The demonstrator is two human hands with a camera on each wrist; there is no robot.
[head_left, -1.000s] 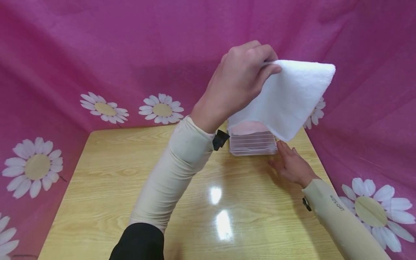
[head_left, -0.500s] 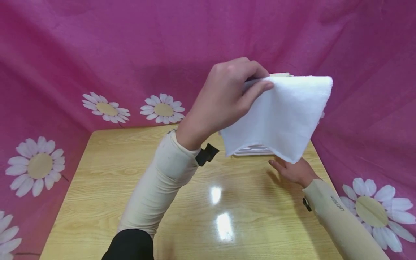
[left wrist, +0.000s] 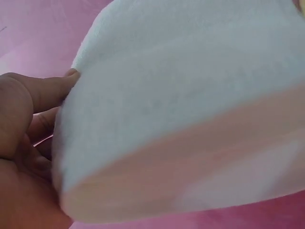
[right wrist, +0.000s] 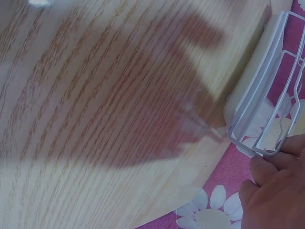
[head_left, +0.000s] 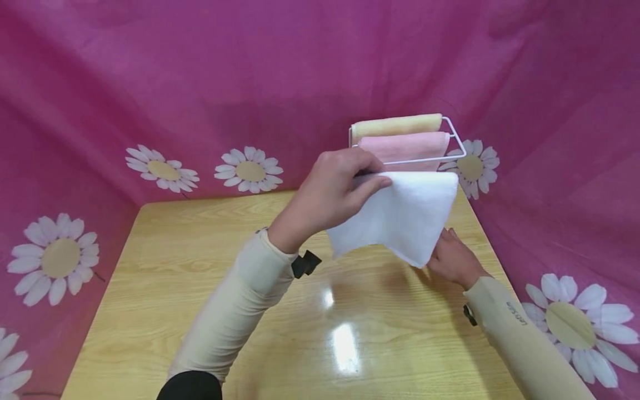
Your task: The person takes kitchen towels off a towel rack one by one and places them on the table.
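Note:
My left hand (head_left: 325,194) pinches the top edge of a white towel (head_left: 400,216) between thumb and fingers. The towel hangs folded in front of a white wire towel rack (head_left: 459,141) and covers its lower part in the head view. In the left wrist view the white towel (left wrist: 157,95) fills most of the picture beside the thumb. My right hand (head_left: 455,258) is low at the rack's right side, its fingertips behind the towel. In the right wrist view the right hand's fingers (right wrist: 269,167) hold the rack's lower wire corner (right wrist: 255,151).
A yellow towel (head_left: 397,125) and a pink towel (head_left: 405,147) hang over the rack's upper bars. The rack stands at the far right of a wooden table (head_left: 225,289). A pink curtain (head_left: 280,72) with daisies surrounds the table closely.
My left hand has lowered the white towel toward me and slightly left, uncovering the rack's top with the yellow and pink towels. My right hand has stayed at the rack's lower right.

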